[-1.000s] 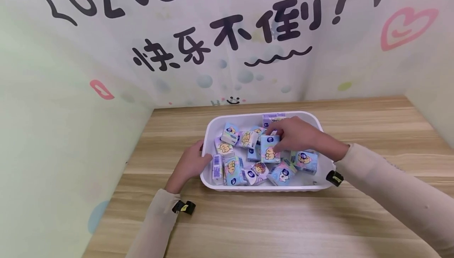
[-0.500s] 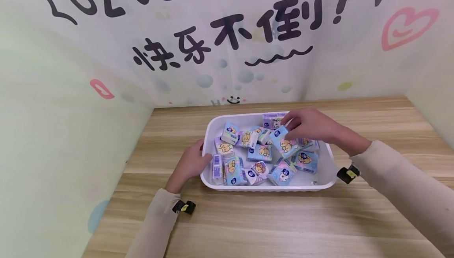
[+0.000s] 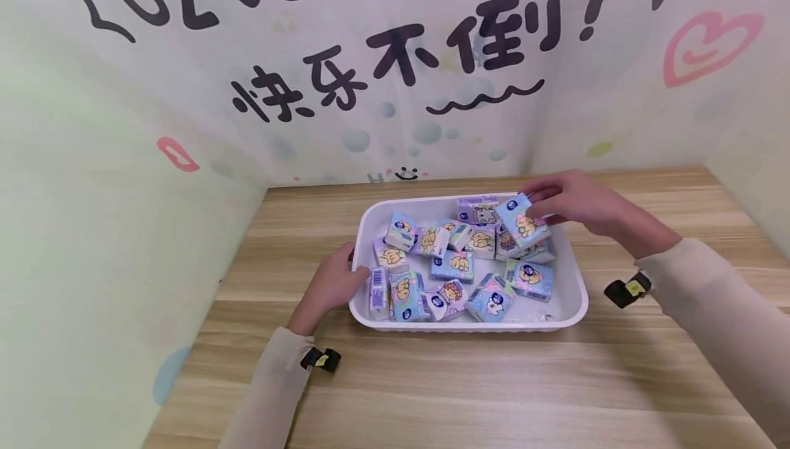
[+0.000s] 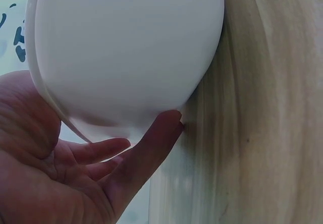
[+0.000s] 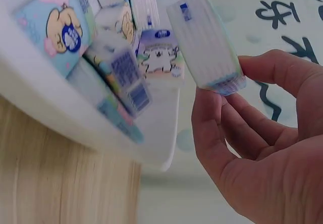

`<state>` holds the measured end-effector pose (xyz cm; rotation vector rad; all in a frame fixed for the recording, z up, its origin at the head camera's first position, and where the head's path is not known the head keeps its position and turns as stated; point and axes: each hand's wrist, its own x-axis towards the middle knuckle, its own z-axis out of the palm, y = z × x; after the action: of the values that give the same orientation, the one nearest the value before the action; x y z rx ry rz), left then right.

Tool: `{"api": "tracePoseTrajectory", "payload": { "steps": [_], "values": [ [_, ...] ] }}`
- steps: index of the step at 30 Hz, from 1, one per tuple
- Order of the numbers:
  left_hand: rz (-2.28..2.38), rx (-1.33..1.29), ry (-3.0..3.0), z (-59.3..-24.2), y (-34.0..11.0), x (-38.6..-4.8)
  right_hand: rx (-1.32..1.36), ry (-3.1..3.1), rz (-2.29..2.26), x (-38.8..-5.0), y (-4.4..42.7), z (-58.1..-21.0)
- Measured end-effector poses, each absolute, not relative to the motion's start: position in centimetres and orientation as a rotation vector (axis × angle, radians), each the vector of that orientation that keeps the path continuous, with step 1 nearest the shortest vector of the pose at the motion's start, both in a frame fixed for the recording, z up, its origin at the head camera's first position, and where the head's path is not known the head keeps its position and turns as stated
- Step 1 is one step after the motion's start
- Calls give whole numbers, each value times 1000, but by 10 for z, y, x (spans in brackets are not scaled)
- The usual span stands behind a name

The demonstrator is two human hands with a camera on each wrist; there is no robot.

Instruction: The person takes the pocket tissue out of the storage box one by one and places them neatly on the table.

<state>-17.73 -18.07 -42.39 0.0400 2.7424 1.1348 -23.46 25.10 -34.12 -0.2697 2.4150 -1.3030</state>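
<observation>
A white tub (image 3: pixel 469 327) holds several small tissue packs in blue and purple wrappers. Over its back right corner, my right hand (image 3: pixel 586 205) pinches a blue tissue pack (image 3: pixel 521 221) between thumb and fingers. The right wrist view shows this pack (image 5: pixel 204 42) gripped at one end, clear of the tub (image 5: pixel 166 133). My left hand (image 3: pixel 333 281) is at the tub's left end, with the thumb over the rim. In the left wrist view, fingers of the left hand (image 4: pixel 101 168) lie against the outside of the tub wall (image 4: pixel 126 47).
The tub stands on a wood-grain table (image 3: pixel 432 394). Behind the table hangs a pale printed cloth (image 3: pixel 321 154) with dark characters, and a pale wall (image 3: pixel 92 195) rises at the left. Black wrist bands with small devices are on both sleeves.
My right hand has moved right and toward the back with the blue pack, from the tub's middle to its back right corner, uncovering packs beneath. The left hand has stayed put.
</observation>
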Motion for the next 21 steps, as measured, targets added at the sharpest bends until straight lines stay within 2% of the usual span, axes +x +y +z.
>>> {"api": "tracePoseTrajectory", "payload": {
  "steps": [11, 21],
  "values": [
    [1135, 14, 2733, -426, -181, -178, -141, 2441, -1411, -253, 301, -357],
    [1137, 19, 2730, -429, -183, -179, 47, 2392, -1542, -263, 327, -369]
  ]
}}
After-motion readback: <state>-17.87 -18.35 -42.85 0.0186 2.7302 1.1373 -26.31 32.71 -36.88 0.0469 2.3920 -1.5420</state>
